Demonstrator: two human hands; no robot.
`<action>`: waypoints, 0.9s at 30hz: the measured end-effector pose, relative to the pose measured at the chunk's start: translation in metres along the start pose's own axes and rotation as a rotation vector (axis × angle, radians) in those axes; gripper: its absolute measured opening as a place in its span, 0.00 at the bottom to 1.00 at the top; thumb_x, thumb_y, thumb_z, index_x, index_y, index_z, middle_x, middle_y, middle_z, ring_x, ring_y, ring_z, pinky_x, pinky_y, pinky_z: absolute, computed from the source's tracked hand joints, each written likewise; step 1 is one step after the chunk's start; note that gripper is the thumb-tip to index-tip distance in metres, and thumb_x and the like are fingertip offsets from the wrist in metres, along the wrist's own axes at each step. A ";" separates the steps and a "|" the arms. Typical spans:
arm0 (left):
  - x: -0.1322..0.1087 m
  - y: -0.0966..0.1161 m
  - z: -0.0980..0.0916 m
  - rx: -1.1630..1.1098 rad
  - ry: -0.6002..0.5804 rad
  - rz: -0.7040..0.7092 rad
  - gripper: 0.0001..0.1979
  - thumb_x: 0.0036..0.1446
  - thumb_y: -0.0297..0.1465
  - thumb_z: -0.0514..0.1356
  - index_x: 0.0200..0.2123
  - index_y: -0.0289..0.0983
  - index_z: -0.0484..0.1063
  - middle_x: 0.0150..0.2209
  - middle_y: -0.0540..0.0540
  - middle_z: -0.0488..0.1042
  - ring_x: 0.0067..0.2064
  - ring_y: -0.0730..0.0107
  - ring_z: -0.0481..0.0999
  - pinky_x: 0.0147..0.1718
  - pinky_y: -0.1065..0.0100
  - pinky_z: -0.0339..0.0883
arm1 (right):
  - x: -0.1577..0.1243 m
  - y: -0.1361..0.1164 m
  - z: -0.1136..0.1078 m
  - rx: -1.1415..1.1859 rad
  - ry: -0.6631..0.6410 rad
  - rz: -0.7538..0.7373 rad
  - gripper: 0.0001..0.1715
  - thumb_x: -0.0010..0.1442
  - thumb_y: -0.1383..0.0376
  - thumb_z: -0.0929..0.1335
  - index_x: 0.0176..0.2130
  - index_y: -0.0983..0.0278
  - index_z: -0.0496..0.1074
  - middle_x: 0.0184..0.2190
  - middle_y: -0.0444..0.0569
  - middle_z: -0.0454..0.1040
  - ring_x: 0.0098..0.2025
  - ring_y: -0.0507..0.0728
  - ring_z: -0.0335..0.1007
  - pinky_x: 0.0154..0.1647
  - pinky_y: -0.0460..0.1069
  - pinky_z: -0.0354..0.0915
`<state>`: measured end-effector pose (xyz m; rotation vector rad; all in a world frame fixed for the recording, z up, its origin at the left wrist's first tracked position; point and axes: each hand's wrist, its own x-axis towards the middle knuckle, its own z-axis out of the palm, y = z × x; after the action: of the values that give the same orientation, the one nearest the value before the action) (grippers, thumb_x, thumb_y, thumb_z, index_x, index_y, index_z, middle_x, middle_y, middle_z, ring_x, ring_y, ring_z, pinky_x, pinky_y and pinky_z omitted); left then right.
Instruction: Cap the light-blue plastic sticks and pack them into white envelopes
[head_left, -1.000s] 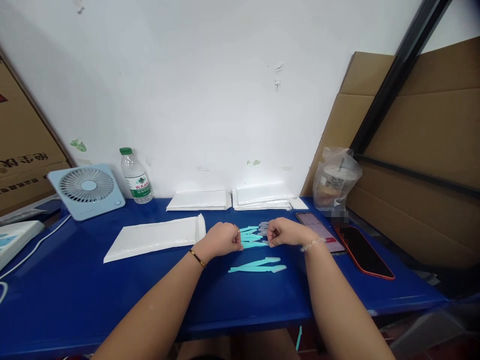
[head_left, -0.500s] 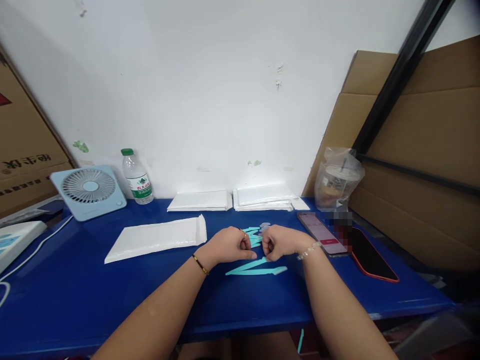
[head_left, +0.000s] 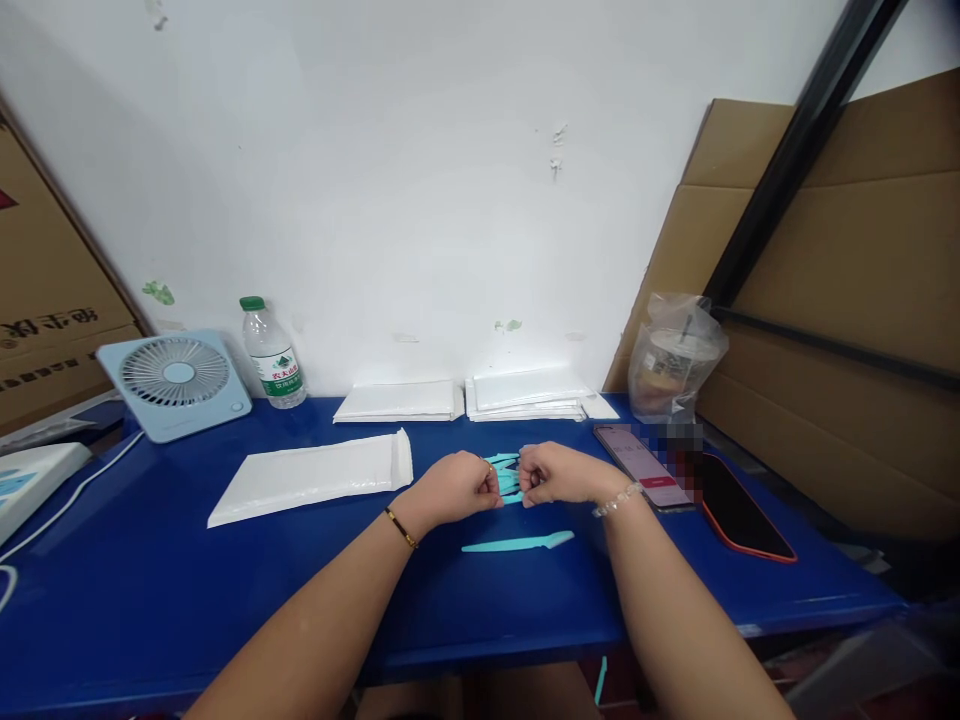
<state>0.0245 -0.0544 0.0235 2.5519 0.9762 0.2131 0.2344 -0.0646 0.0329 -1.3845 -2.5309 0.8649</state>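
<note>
Just above the middle of the table, my left hand (head_left: 466,487) and my right hand (head_left: 556,474) face each other with a small gap between them. The fingers of both are closed in a pinch. A turquoise eyebrow razor (head_left: 513,498) spans the gap, its ends hidden in my fingertips. Behind it lie several more turquoise eyebrow razors, partly covered by my hands. Nearer to me, a single turquoise eyebrow razor (head_left: 510,545) lies flat on the table, its wider head pointing right.
A white padded envelope (head_left: 307,478) lies left on the blue table (head_left: 300,600). Two envelope stacks (head_left: 397,400) stand by the wall. Fan (head_left: 178,375) and water bottle (head_left: 274,355) are back left; a bagged drink cup (head_left: 671,365) and two phones (head_left: 651,465) are right.
The second razor on the near part of the table has been lifted from beside the other one. Both hands have moved slightly away from me, and a razor now stretches between them.
</note>
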 end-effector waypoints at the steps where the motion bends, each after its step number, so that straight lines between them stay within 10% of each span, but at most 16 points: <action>1: 0.000 0.000 -0.001 0.005 0.027 -0.011 0.09 0.50 0.37 0.59 0.28 0.39 0.75 0.26 0.49 0.75 0.26 0.72 0.70 0.22 0.72 0.53 | -0.001 0.001 -0.001 0.025 0.027 -0.012 0.11 0.46 0.60 0.72 0.28 0.65 0.74 0.27 0.45 0.70 0.26 0.50 0.64 0.24 0.43 0.58; 12: -0.003 -0.005 -0.008 0.072 0.156 -0.044 0.15 0.47 0.43 0.62 0.34 0.39 0.73 0.34 0.48 0.74 0.34 0.66 0.72 0.28 0.71 0.57 | -0.005 0.027 -0.013 0.032 0.255 0.080 0.13 0.44 0.59 0.73 0.30 0.65 0.75 0.30 0.47 0.72 0.31 0.53 0.68 0.29 0.45 0.60; 21: -0.009 0.023 0.013 0.021 -0.051 0.112 0.08 0.50 0.37 0.61 0.27 0.39 0.73 0.27 0.49 0.74 0.29 0.69 0.70 0.24 0.71 0.54 | -0.010 0.019 -0.018 0.085 0.254 0.047 0.11 0.53 0.61 0.67 0.30 0.67 0.75 0.26 0.47 0.74 0.29 0.53 0.68 0.29 0.45 0.62; 27: -0.007 0.000 -0.011 -0.488 0.075 -0.074 0.12 0.56 0.39 0.53 0.35 0.37 0.67 0.29 0.48 0.74 0.32 0.70 0.73 0.30 0.71 0.62 | -0.018 -0.003 -0.022 0.389 0.327 -0.096 0.21 0.57 0.54 0.65 0.46 0.63 0.72 0.38 0.51 0.75 0.40 0.57 0.71 0.41 0.51 0.67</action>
<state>0.0163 -0.0560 0.0339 2.0733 0.9107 0.4666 0.2508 -0.0711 0.0560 -1.1617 -2.0351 0.9587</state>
